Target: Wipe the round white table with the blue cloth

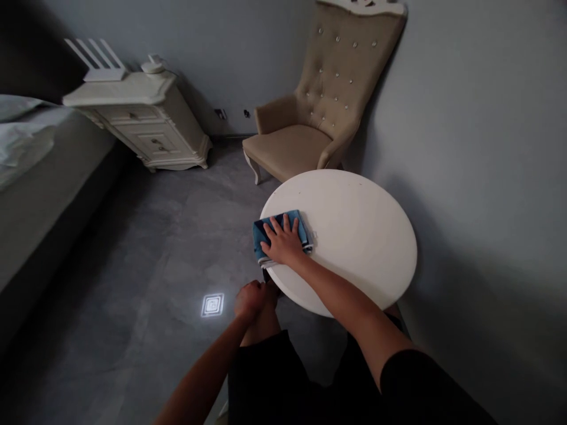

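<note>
My right hand (282,241) lies flat, fingers spread, on a folded blue cloth (259,236) with dark patches and a pale edge. The cloth rests on the left rim of a round white table (354,230), and part of it hangs past the edge. Below that rim, beside my knee, my left hand (250,298) is closed. Its fingers are mostly turned away, so what they hold, if anything, is hidden.
Behind the table stands a tan tufted armchair (287,147). A white nightstand (155,130) carries a router (105,72) and a small white device (153,66). A bed (48,171) is at left. A bright square pattern (212,305) shows on the grey floor.
</note>
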`<state>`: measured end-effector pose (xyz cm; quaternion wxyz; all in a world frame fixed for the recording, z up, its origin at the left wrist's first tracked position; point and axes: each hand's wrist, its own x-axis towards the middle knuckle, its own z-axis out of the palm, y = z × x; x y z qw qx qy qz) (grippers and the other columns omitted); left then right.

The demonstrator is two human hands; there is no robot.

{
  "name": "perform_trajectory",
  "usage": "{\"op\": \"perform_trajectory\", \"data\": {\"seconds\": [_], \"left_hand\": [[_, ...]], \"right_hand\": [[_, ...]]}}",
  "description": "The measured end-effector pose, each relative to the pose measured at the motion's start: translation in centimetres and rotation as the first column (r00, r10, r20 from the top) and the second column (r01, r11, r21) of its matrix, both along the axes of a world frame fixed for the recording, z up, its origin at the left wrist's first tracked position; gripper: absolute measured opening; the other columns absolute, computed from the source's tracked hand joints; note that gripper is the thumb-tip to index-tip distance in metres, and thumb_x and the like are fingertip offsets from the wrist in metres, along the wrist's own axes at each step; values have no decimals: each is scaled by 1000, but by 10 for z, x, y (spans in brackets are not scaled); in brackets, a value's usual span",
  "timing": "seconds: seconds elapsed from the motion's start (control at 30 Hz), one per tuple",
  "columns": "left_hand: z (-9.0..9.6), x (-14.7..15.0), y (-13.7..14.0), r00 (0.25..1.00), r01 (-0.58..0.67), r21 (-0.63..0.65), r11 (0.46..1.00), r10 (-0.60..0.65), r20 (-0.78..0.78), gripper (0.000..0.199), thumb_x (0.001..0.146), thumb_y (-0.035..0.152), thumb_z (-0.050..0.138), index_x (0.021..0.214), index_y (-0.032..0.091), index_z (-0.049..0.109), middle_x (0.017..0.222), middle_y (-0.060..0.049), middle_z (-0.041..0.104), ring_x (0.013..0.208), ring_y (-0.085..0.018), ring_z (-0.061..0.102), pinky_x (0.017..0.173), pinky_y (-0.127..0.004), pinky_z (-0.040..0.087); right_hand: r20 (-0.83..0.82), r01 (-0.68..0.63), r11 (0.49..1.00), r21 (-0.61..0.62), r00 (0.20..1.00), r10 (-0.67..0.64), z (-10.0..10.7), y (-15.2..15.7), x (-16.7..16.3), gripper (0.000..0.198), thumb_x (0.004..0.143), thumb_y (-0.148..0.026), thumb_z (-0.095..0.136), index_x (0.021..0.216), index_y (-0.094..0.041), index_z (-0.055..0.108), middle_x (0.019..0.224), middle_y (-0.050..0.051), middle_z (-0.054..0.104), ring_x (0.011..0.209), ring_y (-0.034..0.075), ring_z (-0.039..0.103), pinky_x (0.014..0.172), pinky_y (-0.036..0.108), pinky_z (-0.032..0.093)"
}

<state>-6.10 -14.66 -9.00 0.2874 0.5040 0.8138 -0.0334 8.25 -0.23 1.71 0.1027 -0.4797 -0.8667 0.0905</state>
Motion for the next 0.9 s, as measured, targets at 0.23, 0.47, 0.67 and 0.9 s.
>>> {"op": "perform_trajectory", "data": {"seconds": [0.23, 0.47, 0.67, 0.9], "left_hand": [[-2, -8, 7, 999, 7, -26, 1000, -8, -31, 49, 112, 46, 40, 108, 22, 83, 118, -18, 86, 113, -36, 82, 87, -41, 59], [-3, -10, 16, 1000, -18, -49, 999, 17, -18, 48, 111, 47, 40, 103, 24, 81, 116, -17, 86, 112, -38, 81, 85, -42, 58], [-1, -7, 14, 1000, -16, -49, 999, 15, -11, 49, 112, 46, 40, 108, 21, 82, 120, -19, 86, 115, -38, 81, 89, -43, 59], [1, -2, 9, 1000, 11, 17, 1000, -11, 3, 51, 112, 42, 39, 112, 16, 82, 125, -24, 84, 120, -40, 80, 95, -47, 60]], "right_hand": [[-31, 122, 992, 28, 992, -122, -1, 139, -17, 75, 111, -59, 47, 176, -22, 49, 188, 10, 31, 171, 55, 16, 136, 84, 3], [25, 300, 954, 18, 954, -300, 9, 244, 64, 78, 114, -61, 34, 179, -19, 43, 189, 12, 28, 170, 57, 13, 133, 88, 2], [111, 508, 860, 46, 853, -510, 14, 247, 205, 81, 116, -64, 23, 181, -18, 38, 189, 18, 24, 171, 55, 15, 131, 89, 7], [222, 611, 786, 98, 756, -615, 10, 138, 310, 78, 117, -64, 25, 182, -21, 35, 190, 15, 22, 171, 53, 19, 133, 86, 17]]}}
